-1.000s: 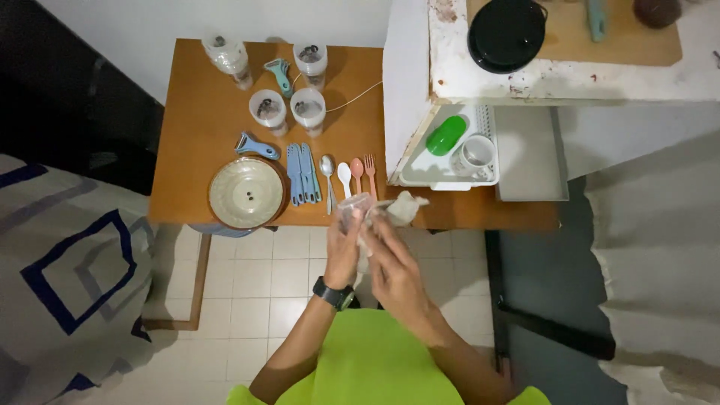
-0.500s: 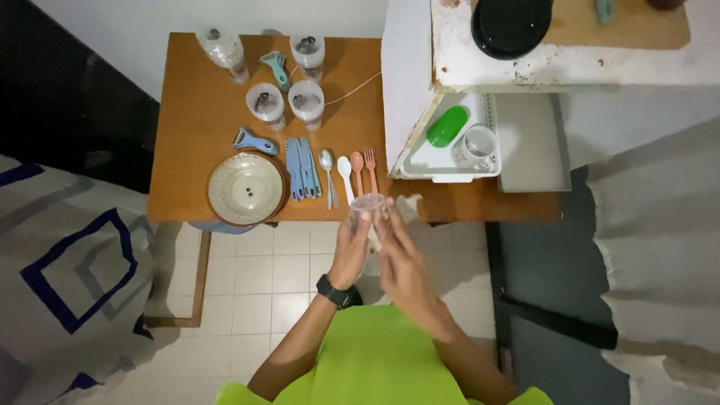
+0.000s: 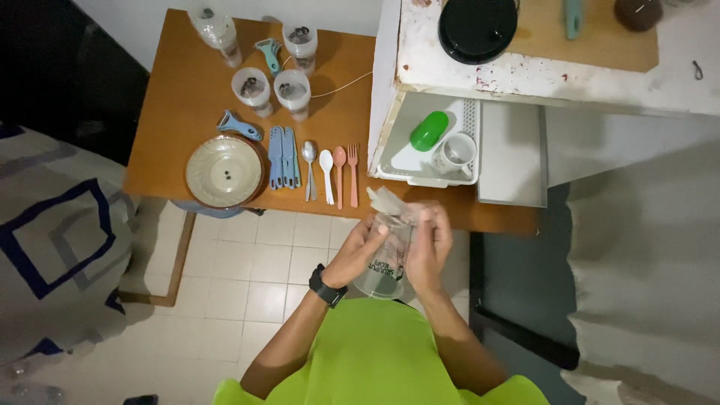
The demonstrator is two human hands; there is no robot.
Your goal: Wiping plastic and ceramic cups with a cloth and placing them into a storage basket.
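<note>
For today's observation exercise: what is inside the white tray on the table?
In the white tray lie a green oval object and a white mug tipped on its side. The mug's inside is too dim to read. Whatever lies beneath those two is covered.

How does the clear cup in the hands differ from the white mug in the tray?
The clear cup is see-through plastic, taller, without a handle, gripped between the left hand and right hand above the floor. The white mug is opaque, squat, has a handle, and sits untouched in the white tray. Both are drinking vessels.
</note>
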